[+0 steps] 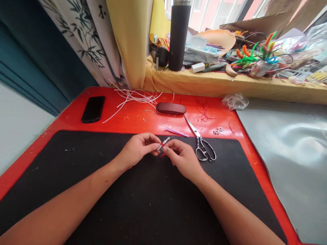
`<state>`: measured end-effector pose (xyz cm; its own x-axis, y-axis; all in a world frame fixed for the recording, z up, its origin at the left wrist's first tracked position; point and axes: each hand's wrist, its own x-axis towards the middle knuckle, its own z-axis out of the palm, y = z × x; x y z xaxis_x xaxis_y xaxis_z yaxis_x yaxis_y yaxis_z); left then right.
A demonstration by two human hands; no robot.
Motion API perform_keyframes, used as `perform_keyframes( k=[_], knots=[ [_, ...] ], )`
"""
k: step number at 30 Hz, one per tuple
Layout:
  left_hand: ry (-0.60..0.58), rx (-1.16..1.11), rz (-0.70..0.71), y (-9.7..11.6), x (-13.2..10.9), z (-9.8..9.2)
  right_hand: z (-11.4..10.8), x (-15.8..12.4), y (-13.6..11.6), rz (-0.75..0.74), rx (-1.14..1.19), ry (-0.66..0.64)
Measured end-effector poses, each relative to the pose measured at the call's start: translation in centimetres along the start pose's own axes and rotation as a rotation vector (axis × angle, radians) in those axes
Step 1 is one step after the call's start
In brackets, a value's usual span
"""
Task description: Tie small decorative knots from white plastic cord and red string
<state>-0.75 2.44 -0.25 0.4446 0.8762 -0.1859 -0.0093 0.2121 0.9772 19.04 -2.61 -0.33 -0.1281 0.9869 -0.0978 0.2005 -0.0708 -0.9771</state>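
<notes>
My left hand [140,148] pinches a short white strip [166,140] between thumb and fingers, above the far part of the black mat [143,204]. A red cord [162,155] is wound around the strip and hangs a little below it. My right hand [182,157] is closed at the red cord, thumb against forefinger, right beside the left fingertips. Its fingers hide most of the cord. Close to my right hand lie silver scissors [198,134], their blades pointing away, and purple tweezers [176,132].
Behind the mat on the red table are a phone [93,109], loose white strips [135,97], a maroon case [171,108], red threads [204,114] and a small beaded piece [218,130]. A grey sheet [288,153] covers the right side. A black bottle [179,37] stands on the cluttered sill.
</notes>
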Motion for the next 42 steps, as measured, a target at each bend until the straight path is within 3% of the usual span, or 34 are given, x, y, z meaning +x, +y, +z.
perform_keyframes(
  k=[12, 16, 23, 42],
  knots=[
    [0.036, 0.050, 0.016, -0.5, 0.3, -0.2, -0.2, 0.0, -0.4, 0.030, 0.070, -0.042],
    [0.071, 0.256, 0.086, -0.5, 0.0, -0.3, -0.3, 0.1, -0.4, 0.033, 0.046, -0.046],
    [0.027, 0.768, 0.454, -0.4, -0.2, -0.8, -0.4, 0.0, -0.5, 0.064, 0.028, -0.079],
    [0.074, 1.036, 0.578, -1.1, 0.5, -1.5, 0.0, -0.2, -0.5, -0.105, -0.386, -0.106]
  ],
)
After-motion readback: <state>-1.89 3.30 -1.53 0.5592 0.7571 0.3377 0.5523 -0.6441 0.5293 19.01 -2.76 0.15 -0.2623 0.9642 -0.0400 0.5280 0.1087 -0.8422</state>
